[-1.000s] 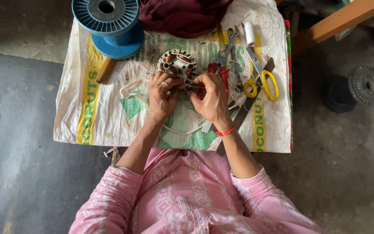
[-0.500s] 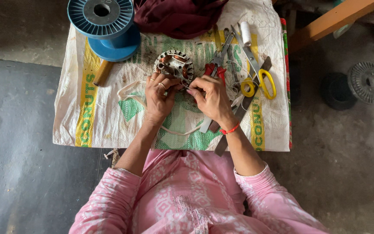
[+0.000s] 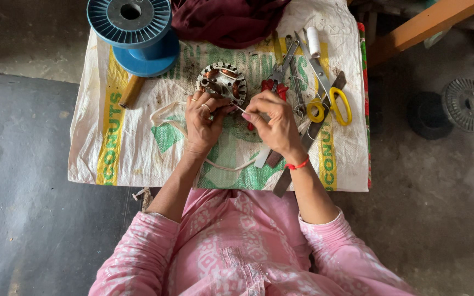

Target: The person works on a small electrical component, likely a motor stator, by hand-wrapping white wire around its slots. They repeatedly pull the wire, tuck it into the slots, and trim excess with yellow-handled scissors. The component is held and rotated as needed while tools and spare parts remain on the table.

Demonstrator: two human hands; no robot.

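A round motor stator [image 3: 221, 82] with copper windings lies on a white woven sack [image 3: 116, 142] spread over a low table. My left hand [image 3: 204, 121] rests at the stator's near edge, fingers curled against it. My right hand [image 3: 272, 125] is just to the right, pinching a thin white strand [image 3: 239, 108] that runs toward the stator. A white cord [image 3: 163, 112] loops from the stator and passes under my left wrist.
A blue wire spool [image 3: 133, 33] stands at the back left beside a wooden handle [image 3: 131, 91]. Maroon cloth [image 3: 226, 19] lies behind. Yellow-handled scissors [image 3: 330, 104], red-handled pliers [image 3: 274, 85], a white roll [image 3: 314, 41] and metal tools sit right. Black spools [image 3: 470, 104] lie on the floor.
Both hands shifted slightly apart at the stator. My right hand drew back to the right, pulling the thin strand out from the windings.
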